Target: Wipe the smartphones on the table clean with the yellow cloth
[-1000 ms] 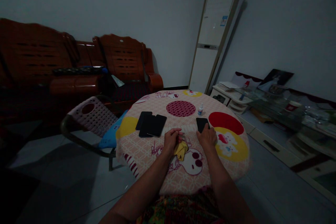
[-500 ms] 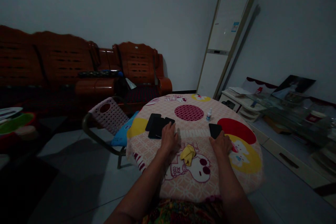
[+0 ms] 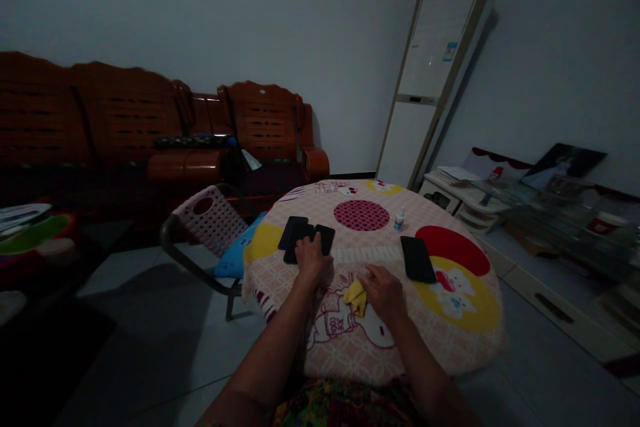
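Note:
My left hand rests with its fingers spread over a group of dark, flat, phone-like slabs at the left of the table. Their edges overlap, and my fingers partly hide them. My right hand is beside a crumpled yellow cloth, fingertips at its upper right edge and fingers partly stretched. Whether they grip it is hard to see in the dim light. A black phone lies alone to the right of that hand. Beyond it stands a small white bottle with a blue label.
A patterned cloth covers the round table. To its left is a woven chair with a blue cushion. Wooden seats line the wall. A tall white cabinet-like unit and a low glass-topped stand are at the right.
My right hand has left the black phone, which now lies fully visible, and moved left to the yellow cloth. My left hand has shifted slightly left over the dark slabs.

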`<state>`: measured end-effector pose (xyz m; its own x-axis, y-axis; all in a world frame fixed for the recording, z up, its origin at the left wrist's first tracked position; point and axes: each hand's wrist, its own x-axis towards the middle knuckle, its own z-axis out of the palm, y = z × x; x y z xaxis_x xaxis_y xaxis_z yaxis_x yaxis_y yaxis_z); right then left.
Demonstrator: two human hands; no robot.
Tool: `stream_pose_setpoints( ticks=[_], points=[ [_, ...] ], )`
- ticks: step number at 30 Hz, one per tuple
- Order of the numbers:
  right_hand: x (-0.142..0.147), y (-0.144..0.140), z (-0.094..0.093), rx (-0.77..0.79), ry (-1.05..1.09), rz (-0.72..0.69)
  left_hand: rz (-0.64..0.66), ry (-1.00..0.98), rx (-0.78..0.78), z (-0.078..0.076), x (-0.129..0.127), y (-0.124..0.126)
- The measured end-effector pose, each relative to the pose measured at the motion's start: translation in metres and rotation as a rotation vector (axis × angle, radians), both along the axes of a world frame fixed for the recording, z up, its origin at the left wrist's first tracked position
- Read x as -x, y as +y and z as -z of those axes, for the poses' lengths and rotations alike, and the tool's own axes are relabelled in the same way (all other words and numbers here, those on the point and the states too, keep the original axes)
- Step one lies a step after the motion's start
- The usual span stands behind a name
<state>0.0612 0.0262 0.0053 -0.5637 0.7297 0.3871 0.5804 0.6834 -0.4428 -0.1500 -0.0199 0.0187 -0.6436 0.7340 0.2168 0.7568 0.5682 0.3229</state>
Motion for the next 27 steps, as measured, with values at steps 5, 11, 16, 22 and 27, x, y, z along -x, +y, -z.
stream_pose_setpoints(
  ticks=[5,11,16,22,27],
  points=[
    [-0.001,-0.024,0.012,-0.040,-0.066,-0.310,0.012,-0.076,-0.002,-0.005,-0.007,0.001],
    [-0.009,-0.018,0.021,0.013,0.055,-0.266,0.057,-0.272,-0.139,0.003,-0.013,0.011],
    [-0.013,-0.008,0.014,0.153,0.333,-0.099,0.099,-1.089,-0.437,0.011,-0.013,0.019],
    [-0.023,0.008,0.015,0.411,0.575,0.150,0.189,-1.676,-0.625,0.014,-0.035,0.022],
    [-0.025,0.016,0.019,0.563,0.715,0.283,0.226,-2.271,-0.800,0.015,-0.051,0.019]
  ],
)
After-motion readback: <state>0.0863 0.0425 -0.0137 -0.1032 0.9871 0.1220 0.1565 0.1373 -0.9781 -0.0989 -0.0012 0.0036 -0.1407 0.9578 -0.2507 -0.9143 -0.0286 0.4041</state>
